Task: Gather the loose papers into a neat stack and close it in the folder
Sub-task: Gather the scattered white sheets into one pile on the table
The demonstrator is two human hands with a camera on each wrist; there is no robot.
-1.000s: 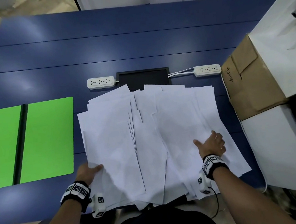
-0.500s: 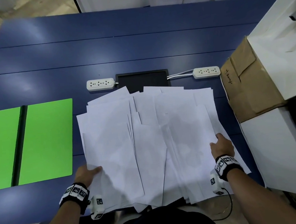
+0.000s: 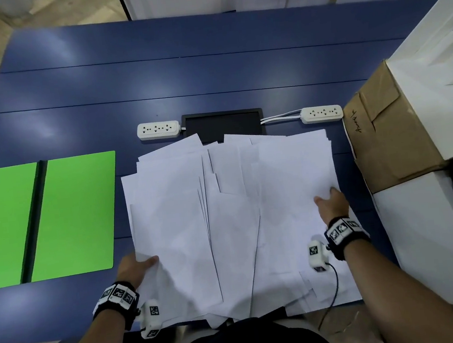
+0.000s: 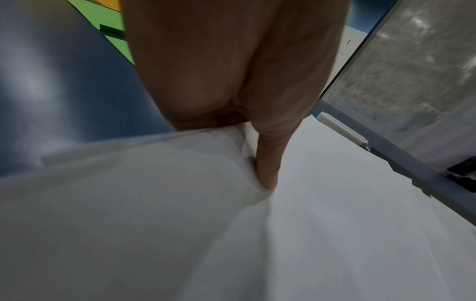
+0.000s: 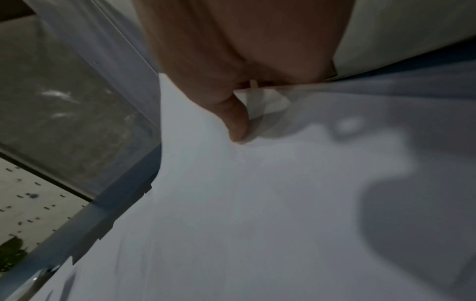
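Observation:
Several loose white papers [image 3: 233,221] lie fanned out and overlapping on the blue table [image 3: 209,72] in front of me. The green folder [image 3: 76,215] lies open and flat to their left, with a dark spine down its middle. My left hand [image 3: 139,265] grips the left edge of the spread, its thumb [image 4: 268,163] on top of the papers [image 4: 335,224] and its fingers hidden beneath. My right hand [image 3: 330,202] holds the right edge the same way, thumb [image 5: 235,118] pressed on the papers [image 5: 257,203] and fingers tucked under.
Two white power strips [image 3: 158,130] [image 3: 322,114] flank a black panel [image 3: 223,124] just behind the papers. A brown cardboard box [image 3: 389,137] and a white cabinet [image 3: 436,233] stand close on the right. Some sheets overhang the table's near edge.
My right hand has slid from on top of the papers out to their right edge and taken hold there. The left hand has stayed at the left edge.

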